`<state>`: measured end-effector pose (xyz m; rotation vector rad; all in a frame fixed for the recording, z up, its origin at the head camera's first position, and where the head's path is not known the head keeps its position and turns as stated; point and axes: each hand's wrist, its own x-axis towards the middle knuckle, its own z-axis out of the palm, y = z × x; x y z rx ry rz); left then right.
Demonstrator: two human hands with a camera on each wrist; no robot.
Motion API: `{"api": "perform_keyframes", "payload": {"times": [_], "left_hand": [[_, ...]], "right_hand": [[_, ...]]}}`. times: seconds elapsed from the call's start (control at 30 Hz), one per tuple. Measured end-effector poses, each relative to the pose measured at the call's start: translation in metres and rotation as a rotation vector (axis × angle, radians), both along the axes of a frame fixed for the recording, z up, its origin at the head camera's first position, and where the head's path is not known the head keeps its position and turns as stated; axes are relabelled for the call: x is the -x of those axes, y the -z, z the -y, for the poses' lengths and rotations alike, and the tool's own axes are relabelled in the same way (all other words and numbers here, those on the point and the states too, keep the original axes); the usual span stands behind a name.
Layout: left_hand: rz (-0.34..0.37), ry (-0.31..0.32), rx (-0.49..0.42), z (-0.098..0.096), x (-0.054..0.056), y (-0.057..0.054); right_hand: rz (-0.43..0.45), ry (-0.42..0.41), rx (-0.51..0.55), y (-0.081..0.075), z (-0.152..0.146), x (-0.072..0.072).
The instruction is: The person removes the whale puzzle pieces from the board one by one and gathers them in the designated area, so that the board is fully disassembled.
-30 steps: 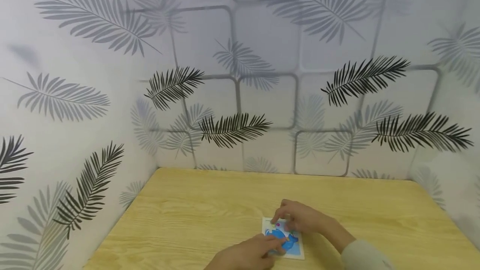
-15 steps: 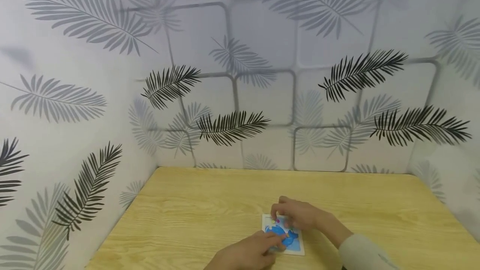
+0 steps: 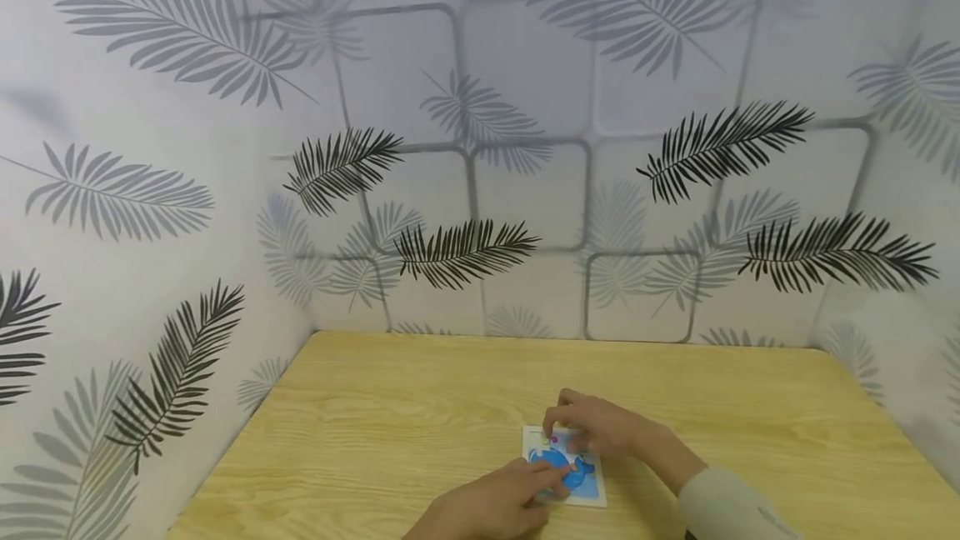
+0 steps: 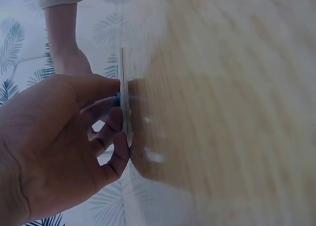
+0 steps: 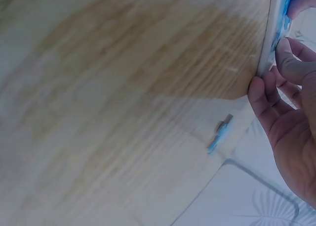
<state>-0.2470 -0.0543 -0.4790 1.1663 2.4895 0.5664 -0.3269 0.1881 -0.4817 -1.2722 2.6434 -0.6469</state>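
Note:
A white-bordered jigsaw puzzle (image 3: 592,492) with a blue whale lies flat on the wooden table. My left hand (image 3: 495,500) is on its near left side, index finger reaching across the whale. The left wrist view shows the puzzle (image 4: 123,63) edge-on, with my left hand's (image 4: 64,137) bent fingertips on its surface and edge. From the far right, my right hand (image 3: 603,430) holds the puzzle with bent fingers near its far edge. In the right wrist view, my right hand (image 5: 296,122) has its thumb on the puzzle's (image 5: 269,38) face and fingertips by a corner.
The glossy wooden table (image 3: 360,432) stretches around the puzzle. Leaf-patterned walls (image 3: 525,298) border it at the back and sides. In the right wrist view, a small blue-and-brown patch (image 5: 220,134) shows on the tabletop; I cannot tell whether it is a thing or a reflection.
The head view has shifted a little. Both hands keep nearly the same places on the puzzle; my right fingers have bent slightly more at its far edge.

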Motion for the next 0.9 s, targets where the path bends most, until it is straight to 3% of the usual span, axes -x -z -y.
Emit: {"api": "perform_keyframes", "payload": {"times": [0.27, 0.4, 0.5, 0.73, 0.9], "left_hand": [[-0.019, 0.016, -0.018, 0.001, 0.000, 0.003], [-0.004, -0.001, -0.016, 0.001, 0.000, 0.005], [-0.004, -0.008, -0.001, 0.001, -0.001, 0.004], [-0.006, -0.012, -0.003, 0.002, -0.001, 0.003], [0.015, -0.031, -0.013, 0.000, -0.002, 0.004]], "right_hand": [[-0.036, -0.024, -0.115, -0.011, 0.011, 0.004], [-0.073, -0.028, -0.105, -0.010, 0.015, 0.004], [-0.069, -0.039, -0.048, -0.007, 0.014, 0.003], [0.100, -0.007, 0.178, -0.003, -0.002, -0.001], [0.144, 0.041, 0.321, -0.007, -0.024, -0.002]]}}
